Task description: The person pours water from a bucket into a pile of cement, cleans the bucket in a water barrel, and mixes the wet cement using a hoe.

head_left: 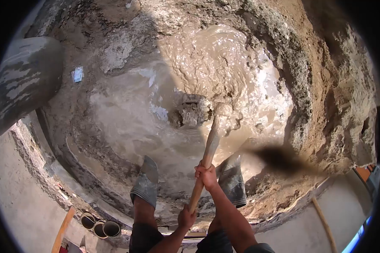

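Note:
My left hand (186, 217) is closed around the near end of a long wooden handle. Farther up the same handle, my right hand (206, 176) is wrapped around it too. The handle belongs to a hoe (211, 145), which slants away from me into wet brown mud (211, 55). Its head is caked in mud and partly sunk, so the blade's outline is hidden. Watery slurry (126, 109) surrounds it on the left. My feet stand at the near edge of the pit in muddy grey boots, the left boot (146, 181) and the right boot (232, 181).
A large grey rounded container (27, 78) stands at the left. Rough earth (325, 84) rises along the right. Three round buckets (99, 229) and a wooden plank (63, 230) lie lower left; a wooden pole (324, 224) lies lower right. A dark blur crosses the right side.

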Demonstrator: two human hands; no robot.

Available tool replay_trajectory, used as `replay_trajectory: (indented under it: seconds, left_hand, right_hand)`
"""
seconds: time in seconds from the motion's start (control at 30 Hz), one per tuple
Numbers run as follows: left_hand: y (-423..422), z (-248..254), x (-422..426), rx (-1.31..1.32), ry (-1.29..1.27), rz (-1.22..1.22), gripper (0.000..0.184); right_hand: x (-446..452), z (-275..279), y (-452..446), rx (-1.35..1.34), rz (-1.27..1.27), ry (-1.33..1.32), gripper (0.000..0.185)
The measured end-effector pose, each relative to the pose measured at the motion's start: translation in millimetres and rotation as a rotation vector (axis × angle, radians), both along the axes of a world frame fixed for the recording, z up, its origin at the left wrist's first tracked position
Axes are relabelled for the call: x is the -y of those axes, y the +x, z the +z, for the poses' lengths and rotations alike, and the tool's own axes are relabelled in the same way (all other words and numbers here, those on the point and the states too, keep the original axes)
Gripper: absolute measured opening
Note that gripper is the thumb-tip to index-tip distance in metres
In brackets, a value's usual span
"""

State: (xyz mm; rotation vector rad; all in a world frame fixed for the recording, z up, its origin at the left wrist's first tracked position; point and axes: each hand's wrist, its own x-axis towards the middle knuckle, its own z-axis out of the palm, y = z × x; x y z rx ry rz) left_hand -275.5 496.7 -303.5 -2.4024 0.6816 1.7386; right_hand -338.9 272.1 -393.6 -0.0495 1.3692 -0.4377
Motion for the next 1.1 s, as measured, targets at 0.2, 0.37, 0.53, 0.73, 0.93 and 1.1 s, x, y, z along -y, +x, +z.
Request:
replay_trajectory:
  seconds: [0.2, 0.37, 0.53, 0.73, 0.93, 1.1]
  left_hand:
    - [-20.7, -45.1, 33.7, -0.119, -0.1, -0.077, 0.026]
    - [-27.0, -93.0, 237.9, -0.252, -0.557, -0.081, 0.03]
    - [-45.7, -112.5, 328.1, -0.315, -0.57, -0.09, 0.038]
    - [-42.7, -26.0, 314.6, -0.358, -0.29, -0.018, 0.036]
    - [5.3, 38.0, 296.1, -0.335, -0.206, -0.081, 0.04]
    - [38.6, 61.1, 245.9, -0.307, -0.165, -0.12, 0.034]
  right_hand:
    - [28.9, 71.9, -48.8, -0.364, -0.067, -0.283, 0.014]
    - [208.2, 44.9, -83.7, -0.386, -0.229, -0.654, 0.009]
    - [343.5, -30.6, -98.9, -0.717, -0.016, -0.519, 0.014]
    - [324.0, -60.8, -118.4, -0.592, 0.328, -0.24, 0.025]
    - [266.9, -43.8, -110.5, -0.309, 0.21, -0.22, 0.034]
    - [196.2, -32.8, -73.5, -0.287, 0.037, -0.049, 0.022]
